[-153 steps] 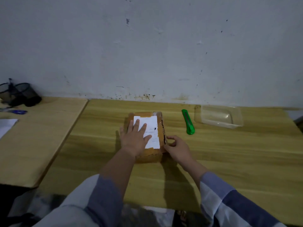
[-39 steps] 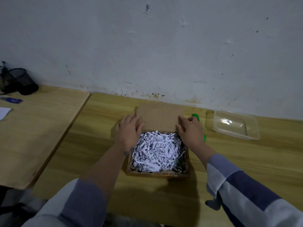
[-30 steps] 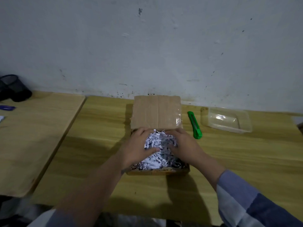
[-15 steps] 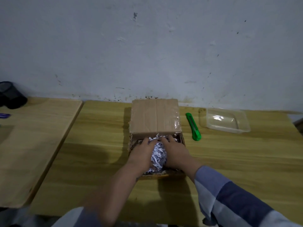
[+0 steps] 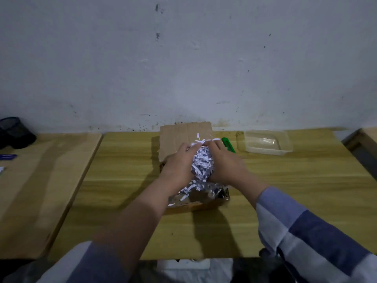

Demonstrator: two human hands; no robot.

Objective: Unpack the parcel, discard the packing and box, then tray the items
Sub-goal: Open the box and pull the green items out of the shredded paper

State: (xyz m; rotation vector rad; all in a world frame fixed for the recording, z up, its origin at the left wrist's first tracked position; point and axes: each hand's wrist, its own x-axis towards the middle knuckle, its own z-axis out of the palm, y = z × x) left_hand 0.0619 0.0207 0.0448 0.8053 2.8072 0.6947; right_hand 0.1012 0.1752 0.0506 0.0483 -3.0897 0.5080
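Note:
A brown cardboard box (image 5: 195,206) sits open at the middle of the table, its lid (image 5: 175,135) folded back toward the wall. My left hand (image 5: 177,166) and my right hand (image 5: 224,166) press a wad of white shredded paper (image 5: 202,164) between them, raised above the box. A few loose shreds (image 5: 187,189) trail down into the box. Whatever lies beneath the paper is hidden. A clear plastic tray (image 5: 265,141) stands empty at the back right.
A green utility knife (image 5: 229,145) lies between the box and the tray, partly behind my right hand. A second wooden table (image 5: 40,180) adjoins on the left, with a black mesh pen holder (image 5: 14,132) and a blue pen (image 5: 8,156). The wall runs close behind.
The box went from closed to open. Both hands gathered the shredded paper together and have now lifted the wad up out of the box.

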